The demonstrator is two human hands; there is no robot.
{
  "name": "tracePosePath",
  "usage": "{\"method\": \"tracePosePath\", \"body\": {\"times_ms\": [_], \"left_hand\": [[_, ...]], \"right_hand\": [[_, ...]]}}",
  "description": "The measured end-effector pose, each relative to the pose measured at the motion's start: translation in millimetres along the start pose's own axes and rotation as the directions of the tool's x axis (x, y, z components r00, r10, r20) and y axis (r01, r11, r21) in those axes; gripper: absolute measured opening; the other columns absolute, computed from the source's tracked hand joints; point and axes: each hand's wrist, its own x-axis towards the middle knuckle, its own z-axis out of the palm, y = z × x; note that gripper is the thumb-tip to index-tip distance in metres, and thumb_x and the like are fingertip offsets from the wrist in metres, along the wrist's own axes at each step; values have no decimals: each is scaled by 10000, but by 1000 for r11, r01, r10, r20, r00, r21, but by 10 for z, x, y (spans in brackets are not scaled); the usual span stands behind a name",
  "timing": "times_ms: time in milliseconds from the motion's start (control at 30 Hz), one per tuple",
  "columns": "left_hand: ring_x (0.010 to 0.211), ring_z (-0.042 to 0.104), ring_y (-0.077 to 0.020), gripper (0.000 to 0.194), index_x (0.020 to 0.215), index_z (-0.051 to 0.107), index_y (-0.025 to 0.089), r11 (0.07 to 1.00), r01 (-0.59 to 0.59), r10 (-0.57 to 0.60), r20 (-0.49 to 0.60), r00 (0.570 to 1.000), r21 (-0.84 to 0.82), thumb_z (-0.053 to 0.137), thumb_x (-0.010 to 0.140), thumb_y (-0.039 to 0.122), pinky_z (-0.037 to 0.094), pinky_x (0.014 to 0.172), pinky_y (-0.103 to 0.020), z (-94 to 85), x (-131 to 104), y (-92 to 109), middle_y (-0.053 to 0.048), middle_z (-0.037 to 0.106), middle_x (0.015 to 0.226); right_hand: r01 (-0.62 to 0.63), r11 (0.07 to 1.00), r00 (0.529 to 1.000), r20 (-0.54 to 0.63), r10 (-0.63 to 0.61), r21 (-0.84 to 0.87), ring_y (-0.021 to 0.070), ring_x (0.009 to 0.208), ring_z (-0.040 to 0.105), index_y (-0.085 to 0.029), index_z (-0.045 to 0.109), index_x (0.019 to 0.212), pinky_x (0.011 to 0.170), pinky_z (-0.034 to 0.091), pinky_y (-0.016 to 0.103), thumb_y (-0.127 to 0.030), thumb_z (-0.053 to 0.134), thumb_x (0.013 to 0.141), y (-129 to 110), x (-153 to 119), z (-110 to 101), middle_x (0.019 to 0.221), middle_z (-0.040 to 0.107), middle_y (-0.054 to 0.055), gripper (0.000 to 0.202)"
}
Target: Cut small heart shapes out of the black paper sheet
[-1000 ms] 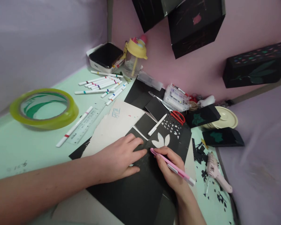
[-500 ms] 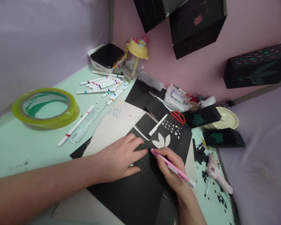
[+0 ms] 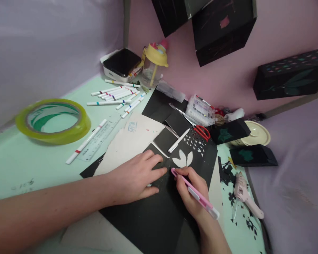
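One sheet of black paper (image 3: pixel 148 222) lies under the left hand (image 3: pixel 137 176), spread flat, gripping nothing; the right hand (image 3: pixel 188 198) pinches a pink cutter-like tool (image 3: pixel 193 191), tip at the sheet. Overpressing could make it slip into the nearby left fingertips (image 3: pixel 163 171). Beyond, blue handwriting (image 3: pixel 132 126) on pale board (image 3: pixel 118 151) is unreadable.

The black paper (image 3: pixel 148 222) looks matt, the pink tool (image 3: pixel 194 192) smooth plastic, the tape roll (image 3: pixel 53 138) glossy.
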Motion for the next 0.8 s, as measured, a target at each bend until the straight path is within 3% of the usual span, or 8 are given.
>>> {"method": "tracePosePath", "body": {"times_ms": [200, 500, 800], "left_hand": [[1021, 464, -284, 472, 1278, 543, 202, 1000, 15, -15, 33, 999, 6, 638, 851, 380, 427, 862, -401, 0, -3, -2, -113, 504, 1199], [1033, 462, -291, 484, 1284, 540, 197, 1000, 15, -15, 40, 999, 4, 644, 848, 381, 432, 868, -414, 13, -5, -4, -116, 502, 1204], [1019, 466, -288, 472, 1277, 554, 201, 1000, 16, -16, 45, 999, 13, 638, 852, 391, 441, 855, -409, -12, 6, 6, -116, 509, 1190]], "right_hand": [[-45, 995, 989, -147, 32, -90, 104, 538, 564, -195, 597, 862, 540, 435, 215, -166, 541, 877, -107, -37, 152, 671, 604, -27, 64], [40, 993, 988, -144, -56, -114, 111, 588, 568, -194, 552, 820, 578, 439, 222, -109, 499, 872, -82, -87, 180, 716, 610, -6, 112], [-3, 997, 978, -208, -14, -80, 121, 610, 605, -198, 586, 830, 584, 464, 221, -138, 515, 873, -73, -90, 196, 713, 632, -10, 102]]}}
